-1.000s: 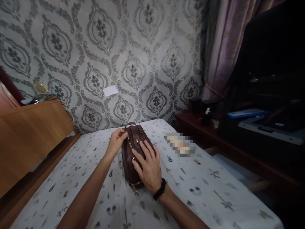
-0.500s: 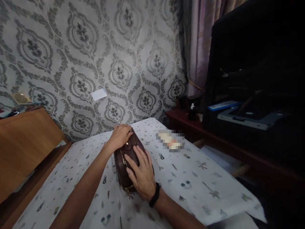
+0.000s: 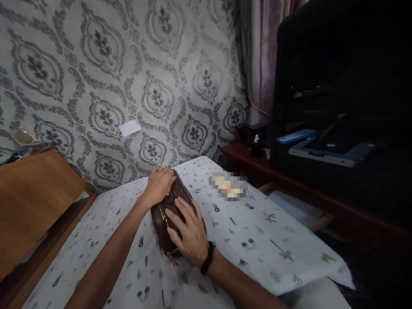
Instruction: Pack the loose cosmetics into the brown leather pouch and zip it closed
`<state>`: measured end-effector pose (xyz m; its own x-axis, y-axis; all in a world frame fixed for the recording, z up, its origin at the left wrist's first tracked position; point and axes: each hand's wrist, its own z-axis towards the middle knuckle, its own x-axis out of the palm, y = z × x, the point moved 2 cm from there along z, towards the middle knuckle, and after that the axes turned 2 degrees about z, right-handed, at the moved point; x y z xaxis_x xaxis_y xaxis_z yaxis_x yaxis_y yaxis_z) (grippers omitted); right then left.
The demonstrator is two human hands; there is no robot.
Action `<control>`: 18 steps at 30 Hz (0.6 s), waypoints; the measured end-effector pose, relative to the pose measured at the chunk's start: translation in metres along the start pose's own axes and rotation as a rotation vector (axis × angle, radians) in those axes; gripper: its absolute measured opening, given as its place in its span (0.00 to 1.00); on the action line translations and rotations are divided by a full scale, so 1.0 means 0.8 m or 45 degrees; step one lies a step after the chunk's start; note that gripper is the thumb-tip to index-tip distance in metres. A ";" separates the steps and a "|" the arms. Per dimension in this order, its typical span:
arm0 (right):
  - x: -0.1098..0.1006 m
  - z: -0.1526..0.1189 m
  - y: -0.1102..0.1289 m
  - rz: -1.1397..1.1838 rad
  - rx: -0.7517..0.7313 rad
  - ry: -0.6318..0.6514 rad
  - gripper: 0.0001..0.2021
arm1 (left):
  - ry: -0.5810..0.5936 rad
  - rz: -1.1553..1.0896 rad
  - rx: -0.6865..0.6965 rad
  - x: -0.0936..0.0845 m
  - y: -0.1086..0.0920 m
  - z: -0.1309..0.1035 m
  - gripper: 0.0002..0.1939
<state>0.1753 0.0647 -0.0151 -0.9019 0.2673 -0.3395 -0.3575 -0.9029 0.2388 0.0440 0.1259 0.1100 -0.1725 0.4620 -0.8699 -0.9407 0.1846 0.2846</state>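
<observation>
A dark brown leather handbag [image 3: 162, 240] with a gold-coloured zip and a round metal-centred fitting lies on the white patterned cloth [image 3: 234, 262]. My left hand [image 3: 160, 182] is closed over the bag's far end, its fingertips hooked over the top edge near the fitting. Across the nearer half rests my right hand [image 3: 189, 231], fingers spread over the leather and the thumb side close to the zip. A black band circles my right wrist. The bag's right side is partly covered by this hand.
A blurred-out pale item [image 3: 227, 186] lies on the cloth to the bag's right. Left stands a wooden cabinet [image 3: 38, 206]. At right are a dark red shelf [image 3: 238, 154] with a small black bottle [image 3: 256, 146] and a large black screen [image 3: 337, 77]. Patterned wallpaper is behind.
The view has shifted slightly, so the surroundings sit a little further left. Both hands stay on the handbag in nearly the same places; the right hand's fingers have barely moved.
</observation>
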 end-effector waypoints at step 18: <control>-0.001 -0.006 -0.012 0.152 -0.011 -0.032 0.28 | 0.210 -0.153 0.099 -0.037 -0.016 -0.022 0.07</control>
<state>0.1810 0.0717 -0.0217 -0.9437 0.1657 -0.2864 -0.2451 -0.9316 0.2685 0.0562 0.0947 0.1248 -0.1122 0.2858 -0.9517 -0.9331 0.2990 0.1997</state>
